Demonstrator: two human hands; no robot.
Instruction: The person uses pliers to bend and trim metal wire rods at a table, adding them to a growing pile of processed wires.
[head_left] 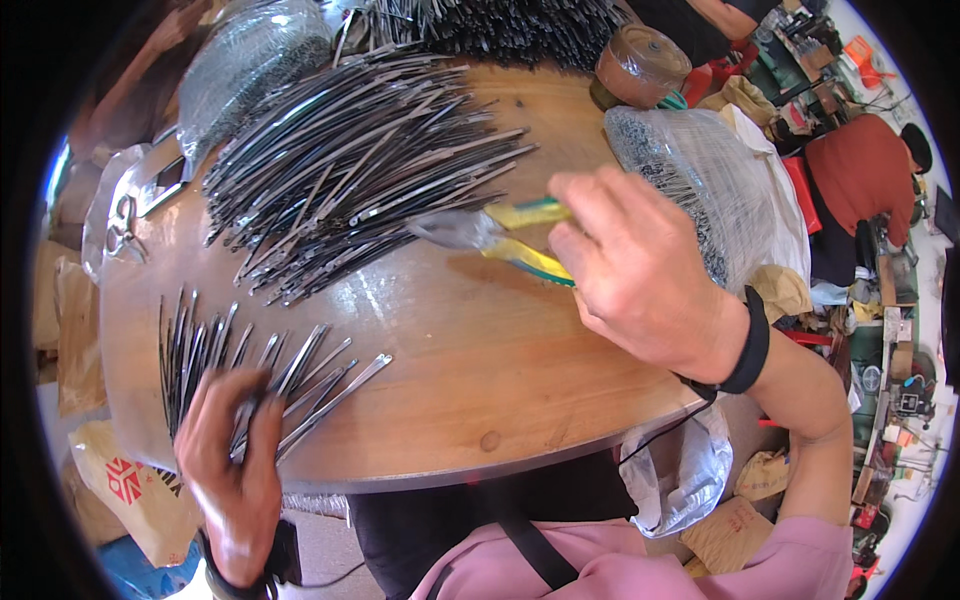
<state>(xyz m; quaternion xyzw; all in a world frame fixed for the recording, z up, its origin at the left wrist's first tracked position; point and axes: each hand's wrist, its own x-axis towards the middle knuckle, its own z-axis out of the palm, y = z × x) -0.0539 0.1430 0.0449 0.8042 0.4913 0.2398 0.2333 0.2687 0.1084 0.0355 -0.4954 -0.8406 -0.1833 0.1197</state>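
My right hand (640,270) is closed round the yellow-and-green handles of a pair of pliers (470,230). The head of the pliers, smeared by motion, lies over the right edge of a big pile of thin dark metal strips (340,170). At the near left of the table, my left hand (235,430) has its fingers curled over a smaller, fanned-out bunch of similar strips (300,370). Its fingertips are partly hidden among them, so how many strips it grips cannot be made out.
A round wooden table (480,400) carries everything. Scissors (124,230) lie at its left edge. Plastic-wrapped bundles (255,70) stand far left and another wrapped bundle (700,180) sits at right, beside a brown round container (642,65). A person in a rust-coloured top (860,170) is farther right.
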